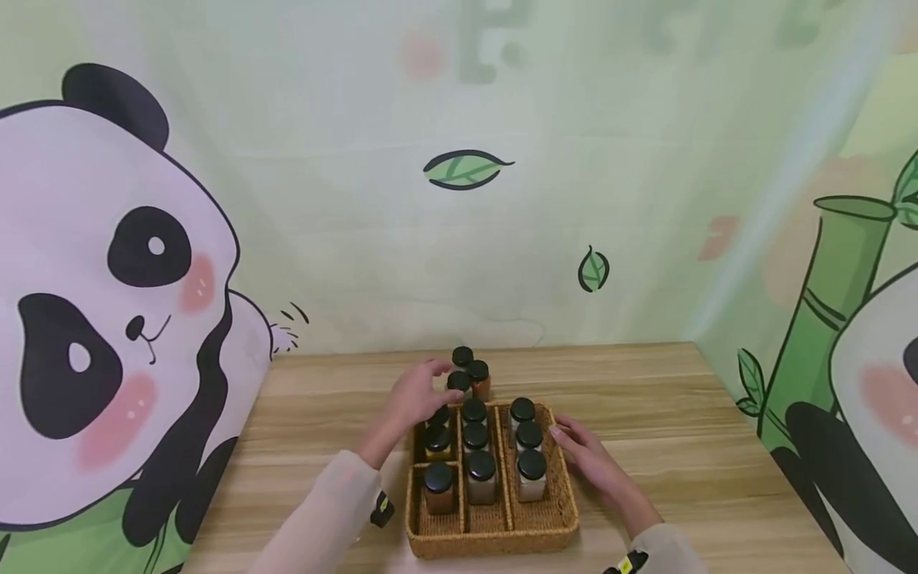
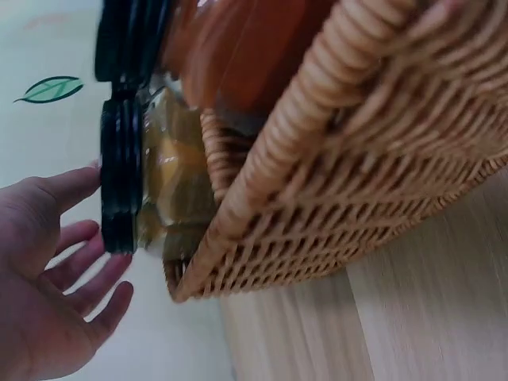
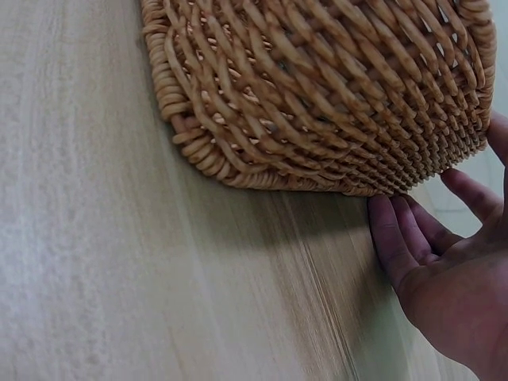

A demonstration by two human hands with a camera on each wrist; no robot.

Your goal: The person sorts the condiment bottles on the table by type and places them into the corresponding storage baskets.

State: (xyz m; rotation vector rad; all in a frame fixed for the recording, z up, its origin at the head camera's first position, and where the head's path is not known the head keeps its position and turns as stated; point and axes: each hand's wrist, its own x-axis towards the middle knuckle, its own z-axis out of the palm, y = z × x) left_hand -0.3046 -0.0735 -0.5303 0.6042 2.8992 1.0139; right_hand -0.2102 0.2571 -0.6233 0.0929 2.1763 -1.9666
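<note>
A wicker basket point(image 1: 493, 545) with dividers holds several jars with black lids. My left hand point(image 1: 418, 395) reaches over its back left corner, fingers spread and slightly bent. Its thumb and forefinger are right by a black-lidded jar point(image 1: 459, 384) behind the basket. In the left wrist view, the fingertips come close to the black lid point(image 2: 121, 175) of a jar with yellowish contents point(image 2: 173, 171). My right hand point(image 1: 590, 454) rests against the basket's right side, thumb near the rim. In the right wrist view its extended fingers point(image 3: 389, 234) touch the basket's lower edge.
Two more jars stand behind the basket, one with a dark lid at the back point(image 1: 462, 356) and one with reddish contents point(image 1: 481, 386). The wood-grain table point(image 1: 645, 391) meets a printed panda backdrop point(image 1: 344, 239) at its far edge.
</note>
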